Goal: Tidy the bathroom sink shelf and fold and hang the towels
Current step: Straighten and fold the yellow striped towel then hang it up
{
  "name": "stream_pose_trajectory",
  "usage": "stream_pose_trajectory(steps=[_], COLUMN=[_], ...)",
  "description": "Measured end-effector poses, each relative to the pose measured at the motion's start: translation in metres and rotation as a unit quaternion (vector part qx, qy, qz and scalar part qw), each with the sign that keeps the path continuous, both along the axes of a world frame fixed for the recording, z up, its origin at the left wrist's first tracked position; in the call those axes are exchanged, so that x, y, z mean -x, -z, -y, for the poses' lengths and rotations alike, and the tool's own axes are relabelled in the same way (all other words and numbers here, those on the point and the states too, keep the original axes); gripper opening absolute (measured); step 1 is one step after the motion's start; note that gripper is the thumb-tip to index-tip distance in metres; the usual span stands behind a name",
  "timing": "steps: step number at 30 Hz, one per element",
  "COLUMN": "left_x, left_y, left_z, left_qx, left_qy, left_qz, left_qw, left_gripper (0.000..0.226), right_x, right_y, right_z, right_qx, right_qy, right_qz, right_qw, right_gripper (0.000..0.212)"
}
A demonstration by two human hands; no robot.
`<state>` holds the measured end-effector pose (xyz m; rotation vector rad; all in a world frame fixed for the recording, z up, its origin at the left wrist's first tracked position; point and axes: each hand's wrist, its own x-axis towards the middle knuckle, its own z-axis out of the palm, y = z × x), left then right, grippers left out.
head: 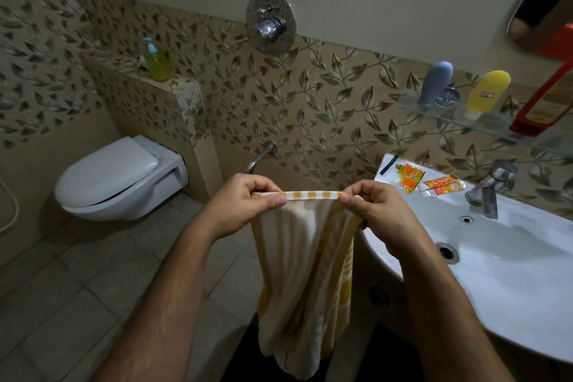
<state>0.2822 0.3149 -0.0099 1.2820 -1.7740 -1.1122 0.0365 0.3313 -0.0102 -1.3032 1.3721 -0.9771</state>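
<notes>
1. 2 bare hands meet at chest height in front of the person, each pinching a top corner of a yellow-and-white striped towel (305, 260) between thumb and curled fingers.
2. The left hand (245, 203) grips the left corner and the right hand (376, 211) the right corner; both are closed tight on the cloth, level with each other and near together.
3. The towel's hemmed top edge runs left to right between the hands, pulled fairly straight, while its long axis hangs straight down below them, bunched in loose vertical folds.
4. Neither hand is nearer; a fold would likely mean bringing 1 corner across to the other.
5. Just right of the towel is a white sink (527, 288) with a tap (491, 187); 2 orange sachets (409, 178) lie on its back ledge.
6. Above it, a glass shelf (483, 124) holds a grey tube (435, 84), a yellow bottle (488, 91) and a red bottle (542, 102).
7. Further left stands a white toilet (117, 180), lid closed.
</notes>
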Motion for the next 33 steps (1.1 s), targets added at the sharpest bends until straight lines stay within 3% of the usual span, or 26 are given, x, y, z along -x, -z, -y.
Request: stream_pose_trajectory(steps=[4,7,9,16,20,24,27,31,33], left_x=[0.009,0.02,0.026,0.033,0.027,0.033,0.038,0.045,0.047], left_y=[-0.009,-0.009,-0.003,0.004,0.012,0.03,0.038,0.032,0.029], left_z=[-0.001,0.003,0.006,0.005,0.001,-0.004,-0.007,-0.003,0.001], left_qx=[0.011,0.014,0.02,0.044,-0.057,-0.172,-0.204,-0.15,-0.123], left_qy=[-0.004,0.002,0.008,0.052,0.044,0.021,0.001,-0.029,-0.046], left_qz=[-0.041,-0.028,-0.01,0.013,-0.133,-0.292,-0.318,-0.34,-0.327], left_qw=[0.999,1.0,1.0,0.998,0.988,0.941,0.926,0.928,0.936], left_gripper=[0.01,0.01,0.009,0.004,0.009,0.018,0.018,0.01,0.01], right_x=[-0.011,-0.019,-0.022,-0.027,-0.023,-0.025,-0.024,-0.024,-0.023], right_y=[0.001,-0.003,-0.007,-0.006,-0.008,-0.006,-0.007,-0.006,-0.004], right_z=[-0.005,-0.012,-0.015,-0.015,-0.016,-0.015,-0.013,-0.013,-0.013], right_qx=[-0.005,-0.01,-0.006,-0.012,-0.027,-0.033,-0.044,-0.059,-0.069], right_qy=[-0.009,-0.033,-0.051,-0.096,-0.081,-0.039,-0.021,-0.018,-0.022], right_qz=[0.007,0.052,0.078,0.038,0.001,0.029,0.05,0.059,0.094], right_qw=[1.0,0.998,0.996,0.995,0.996,0.998,0.998,0.996,0.993], right_gripper=[0.007,0.029,0.032,0.021,0.017,0.011,0.011,0.01,0.022])
